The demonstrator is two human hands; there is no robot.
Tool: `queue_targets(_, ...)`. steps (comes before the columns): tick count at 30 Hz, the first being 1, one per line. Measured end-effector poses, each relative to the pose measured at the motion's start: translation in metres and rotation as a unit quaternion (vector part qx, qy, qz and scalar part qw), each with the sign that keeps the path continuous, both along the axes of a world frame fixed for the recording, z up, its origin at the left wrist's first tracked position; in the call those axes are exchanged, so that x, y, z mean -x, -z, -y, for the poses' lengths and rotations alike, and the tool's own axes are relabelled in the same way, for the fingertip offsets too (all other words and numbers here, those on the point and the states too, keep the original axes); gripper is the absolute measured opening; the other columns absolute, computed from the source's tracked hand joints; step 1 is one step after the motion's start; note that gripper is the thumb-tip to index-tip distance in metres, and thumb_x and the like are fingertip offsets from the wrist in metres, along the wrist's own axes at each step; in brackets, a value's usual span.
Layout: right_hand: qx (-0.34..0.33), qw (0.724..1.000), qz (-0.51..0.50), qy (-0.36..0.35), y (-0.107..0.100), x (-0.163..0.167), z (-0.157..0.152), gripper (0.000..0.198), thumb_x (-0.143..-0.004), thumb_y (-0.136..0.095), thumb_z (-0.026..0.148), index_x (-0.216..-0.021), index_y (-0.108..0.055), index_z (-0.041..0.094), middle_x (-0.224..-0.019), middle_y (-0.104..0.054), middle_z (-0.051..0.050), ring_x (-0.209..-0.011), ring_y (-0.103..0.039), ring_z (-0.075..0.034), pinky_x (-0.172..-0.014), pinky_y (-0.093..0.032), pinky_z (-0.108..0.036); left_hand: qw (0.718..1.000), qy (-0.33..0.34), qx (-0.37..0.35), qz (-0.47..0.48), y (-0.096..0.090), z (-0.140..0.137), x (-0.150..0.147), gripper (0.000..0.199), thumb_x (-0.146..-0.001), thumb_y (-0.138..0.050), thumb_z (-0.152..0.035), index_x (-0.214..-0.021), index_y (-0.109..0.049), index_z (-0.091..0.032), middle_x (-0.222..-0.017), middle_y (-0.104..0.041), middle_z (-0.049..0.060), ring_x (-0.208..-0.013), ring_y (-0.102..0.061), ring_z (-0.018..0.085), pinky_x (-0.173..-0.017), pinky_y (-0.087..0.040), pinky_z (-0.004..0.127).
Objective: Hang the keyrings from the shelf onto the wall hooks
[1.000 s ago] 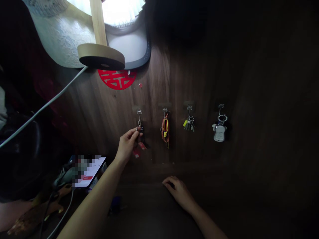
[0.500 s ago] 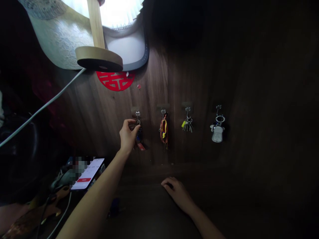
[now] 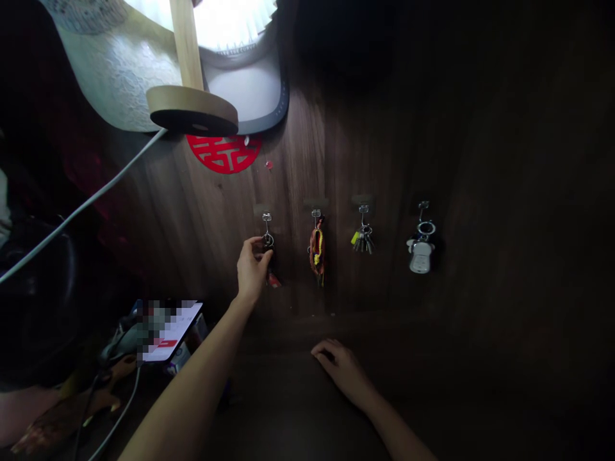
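Dimly, a lamp (image 3: 235,25) lights wooden panelling (image 3: 310,144) where left fingers (image 3: 255,241) pinch a keychain (image 3: 273,280), right fingers (image 3: 332,344) half-curled.

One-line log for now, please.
left hand: at ring under leftmost hook, grip unclear | right hand: curled, lower down | other hooks: cord, keys, white charm

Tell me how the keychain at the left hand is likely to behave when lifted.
The keychain has a shiny, metal-looking ring, so its top should stay stiff and may feel slick. The red tag dangles below, so the lower part will probably swing. Weight is hard to judge, since the left hand may cover some of it.
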State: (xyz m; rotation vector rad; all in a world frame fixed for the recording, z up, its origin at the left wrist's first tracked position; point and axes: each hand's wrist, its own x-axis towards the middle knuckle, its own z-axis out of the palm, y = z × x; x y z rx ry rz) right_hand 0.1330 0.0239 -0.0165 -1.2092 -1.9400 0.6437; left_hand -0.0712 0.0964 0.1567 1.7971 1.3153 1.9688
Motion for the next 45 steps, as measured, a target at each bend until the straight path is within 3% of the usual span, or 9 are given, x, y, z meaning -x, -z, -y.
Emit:
queue_targets(13,-0.001,1.0,0.013,0.008,-0.001,0.001,0.0,0.018,-0.082,-0.048,0.021,-0.081,-0.066,0.022,-0.088,-0.068,-0.003,-0.089,-0.061,-0.02,-0.081,-0.044,-0.031,0.997,0.024,0.069,-0.039,0.051,0.025,0.018,0.026,-0.078,-0.06,-0.02,-0.104,-0.052,-0.022,-0.091,-0.065,0.001,-0.077,-0.065,0.013,-0.069,-0.051,0.025)
queue_targets(25,-0.014,1.0,0.008,0.007,0.001,0.002,0.001,0.02,-0.083,-0.045,0.026,-0.08,-0.065,0.024,-0.086,-0.067,-0.002,-0.087,-0.061,-0.02,-0.081,-0.044,-0.032,0.984,0.019,0.154,-0.092,0.102,0.057,0.065,0.017,-0.08,-0.054,-0.026,-0.096,-0.057,-0.021,-0.086,-0.069,0.001,-0.082,-0.066,0.017,-0.074,-0.051,0.028)
queue_targets(37,-0.015,1.0,0.009,0.009,0.003,0.003,0.0,0.02,-0.082,-0.046,0.03,-0.079,-0.065,0.026,-0.087,-0.067,-0.001,-0.088,-0.061,-0.019,-0.08,-0.044,-0.031,0.947,-0.011,0.27,-0.173,0.116,0.112,0.111,0.017,-0.076,-0.049,-0.031,-0.082,-0.062,-0.023,-0.083,-0.07,-0.001,-0.079,-0.066,0.018,-0.072,-0.049,0.026)
queue_targets(45,-0.007,1.0,0.017,0.009,0.0,0.004,0.003,0.021,-0.083,-0.045,0.033,-0.081,-0.064,0.025,-0.087,-0.067,-0.002,-0.089,-0.06,-0.02,-0.082,-0.044,-0.032,0.922,0.023,0.339,-0.185,0.132,0.149,0.134,0.017,-0.074,-0.052,-0.031,-0.081,-0.065,-0.023,-0.083,-0.072,-0.001,-0.08,-0.066,0.019,-0.073,-0.049,0.026)
